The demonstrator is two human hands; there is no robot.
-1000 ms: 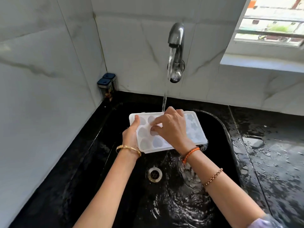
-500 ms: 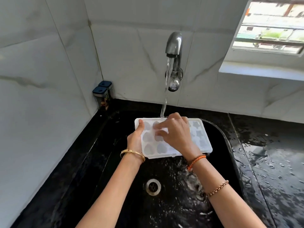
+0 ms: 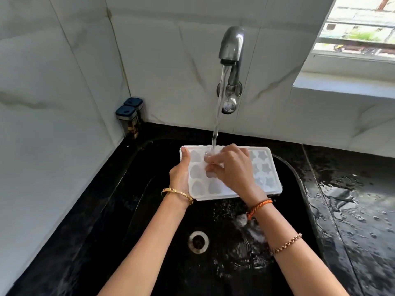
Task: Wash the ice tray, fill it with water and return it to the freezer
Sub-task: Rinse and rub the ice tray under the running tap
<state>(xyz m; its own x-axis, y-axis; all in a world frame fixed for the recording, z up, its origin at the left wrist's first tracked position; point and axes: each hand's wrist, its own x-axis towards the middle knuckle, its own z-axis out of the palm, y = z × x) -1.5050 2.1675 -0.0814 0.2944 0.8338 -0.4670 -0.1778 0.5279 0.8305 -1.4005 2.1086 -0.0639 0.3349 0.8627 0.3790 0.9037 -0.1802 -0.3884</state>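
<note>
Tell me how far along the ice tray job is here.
Done: the ice tray is at the sink, tap running. In hand: the left hand grips its end while the right hand rubs the moulds under the stream. Left: finishing the wash, filling, and the freezer, which is out of view.

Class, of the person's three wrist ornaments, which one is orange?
The braided orange band on the right wrist; the left bangle and right forearm chain are gold-coloured.

You have a white ice tray with heart and star cavities facing up, held level over the black sink's back half.
</note>
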